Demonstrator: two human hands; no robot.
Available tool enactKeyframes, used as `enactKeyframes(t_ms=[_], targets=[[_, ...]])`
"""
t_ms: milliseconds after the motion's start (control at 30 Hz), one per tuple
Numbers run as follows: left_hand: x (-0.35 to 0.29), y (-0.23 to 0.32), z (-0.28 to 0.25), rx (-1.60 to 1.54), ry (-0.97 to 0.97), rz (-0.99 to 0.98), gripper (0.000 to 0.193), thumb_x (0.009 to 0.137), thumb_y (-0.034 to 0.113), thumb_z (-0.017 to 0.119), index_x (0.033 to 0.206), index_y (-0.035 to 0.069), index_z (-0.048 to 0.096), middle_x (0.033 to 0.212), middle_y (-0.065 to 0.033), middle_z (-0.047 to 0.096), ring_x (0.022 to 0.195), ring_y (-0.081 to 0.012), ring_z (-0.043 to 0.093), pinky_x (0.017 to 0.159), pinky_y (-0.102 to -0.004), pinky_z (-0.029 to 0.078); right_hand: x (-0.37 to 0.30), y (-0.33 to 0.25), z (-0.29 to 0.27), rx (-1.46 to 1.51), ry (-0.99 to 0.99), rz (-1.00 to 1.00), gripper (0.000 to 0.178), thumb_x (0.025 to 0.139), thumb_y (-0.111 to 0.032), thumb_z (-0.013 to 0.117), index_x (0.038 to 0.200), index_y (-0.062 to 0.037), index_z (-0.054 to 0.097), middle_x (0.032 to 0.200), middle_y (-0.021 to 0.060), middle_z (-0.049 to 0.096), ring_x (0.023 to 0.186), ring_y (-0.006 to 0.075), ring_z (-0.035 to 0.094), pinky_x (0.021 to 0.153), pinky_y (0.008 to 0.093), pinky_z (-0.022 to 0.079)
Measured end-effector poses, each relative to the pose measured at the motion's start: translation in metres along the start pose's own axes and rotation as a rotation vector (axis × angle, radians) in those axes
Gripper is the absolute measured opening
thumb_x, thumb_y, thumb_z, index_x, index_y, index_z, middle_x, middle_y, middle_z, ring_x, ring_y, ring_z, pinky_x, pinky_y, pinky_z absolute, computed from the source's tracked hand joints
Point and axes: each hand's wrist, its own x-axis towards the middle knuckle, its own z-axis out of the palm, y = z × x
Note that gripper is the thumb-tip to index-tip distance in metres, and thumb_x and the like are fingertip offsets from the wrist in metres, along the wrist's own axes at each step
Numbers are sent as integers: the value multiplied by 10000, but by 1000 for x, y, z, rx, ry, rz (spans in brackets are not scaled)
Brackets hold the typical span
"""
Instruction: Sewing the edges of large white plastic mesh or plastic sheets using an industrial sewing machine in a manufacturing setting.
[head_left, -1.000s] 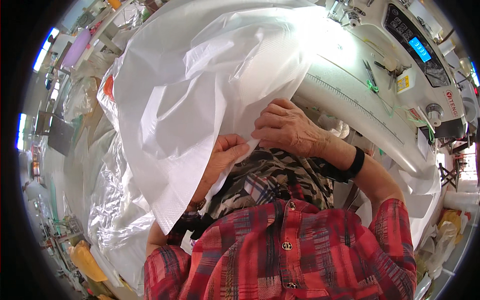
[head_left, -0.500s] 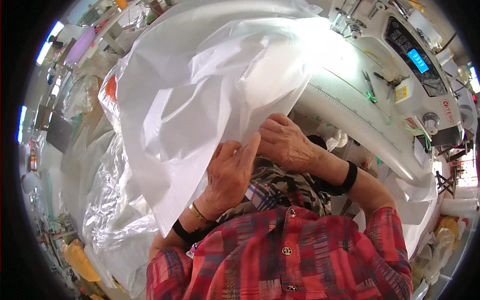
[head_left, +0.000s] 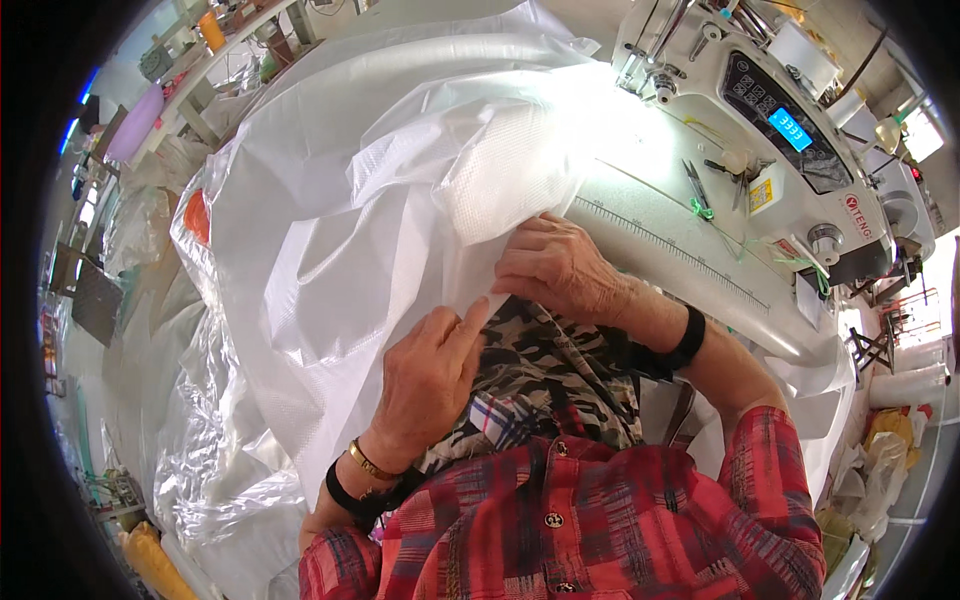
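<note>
A large, thin white sheet point(head_left: 330, 260), translucent and crinkled like plastic, spreads over the table and hangs toward my lap. Its near edge is pinched by my left hand point(head_left: 430, 375), with the index finger stretched along the edge. Just to the right, my right hand point(head_left: 560, 268) has its fingers curled on the same edge, close to a folded, textured patch of the sheet. The fingertips of both hands lie near each other; the exact grip under the sheet is hidden. Beyond the right hand stands a white sewing machine point(head_left: 790, 130), its lamp glaring on the sheet.
A printed ruler point(head_left: 680, 250) runs along the machine bed. Small scissors point(head_left: 697, 190) with green thread lie on it. Shiny plastic film point(head_left: 215, 480) is heaped at the left. White thread cones point(head_left: 805, 55) stand behind the machine. A long table point(head_left: 240, 50) is at the far left.
My hands have drawn slightly apart along the sheet's edge, the left one moving down and left. The textured fold near my right hand bulges more. The whole view has shifted a little.
</note>
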Motion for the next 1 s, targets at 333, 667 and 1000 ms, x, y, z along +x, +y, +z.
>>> enactKeyframes(t_ms=[333,667,1000], targets=[[18,-3,-4,-338,-140,-169,225,844,5,612,1067,0,636,854,-172,627,725,-343,601,655,-379,464,-4,42,-27,-117,-114,65,303,743,-322,762,735,-89,567,775,58,563,798,262,601,771,384,470],[15,-15,-3,-329,-93,-170,204,828,8,610,1022,-18,668,826,-160,651,638,-289,597,597,-335,455,-2,104,-61,-209,-174,137,346,815,-409,711,808,-97,561,804,24,565,856,209,579,823,377,433],[21,-12,33,-103,-183,165,253,690,-17,610,932,34,663,659,-91,532,580,-279,576,512,-387,453,-19,129,-53,-541,34,507,458,873,-438,642,975,2,561,983,170,592,975,344,588,862,449,476]])
